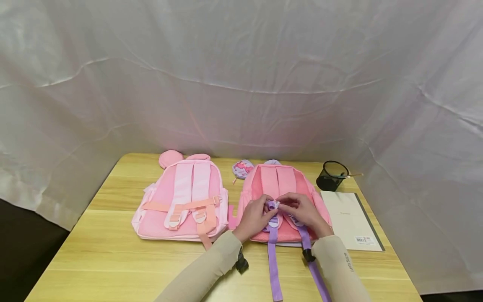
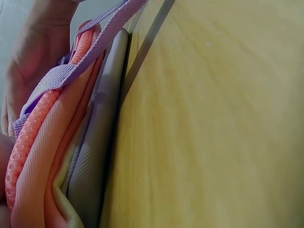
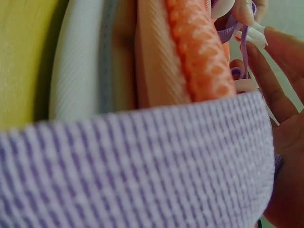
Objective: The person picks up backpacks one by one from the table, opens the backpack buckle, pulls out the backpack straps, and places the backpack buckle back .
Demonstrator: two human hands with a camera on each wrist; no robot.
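A pink backpack (image 1: 256,184) with purple webbing lies back side up. Over its lower middle, my left hand (image 1: 253,218) pinches a purple strap (image 1: 271,205) close to a small white buckle (image 3: 254,35). My right hand (image 1: 302,209) holds that white buckle between thumb and fingers. In the right wrist view, the fingertips of both hands meet around the buckle and a loop of purple webbing. Two long purple strap ends (image 1: 274,268) hang past the bag's bottom toward the near edge. The buckle's far side is hidden by fingers.
Left of it lies a second, lighter pink backpack (image 1: 158,218) with orange straps. A small round purple pouch (image 1: 243,168) sits behind. At right are a black mesh pen cup (image 1: 330,180) holding a thin stick and a pale notebook (image 1: 349,222). Grey curtains (image 1: 241,84) surround the table (image 1: 113,260).
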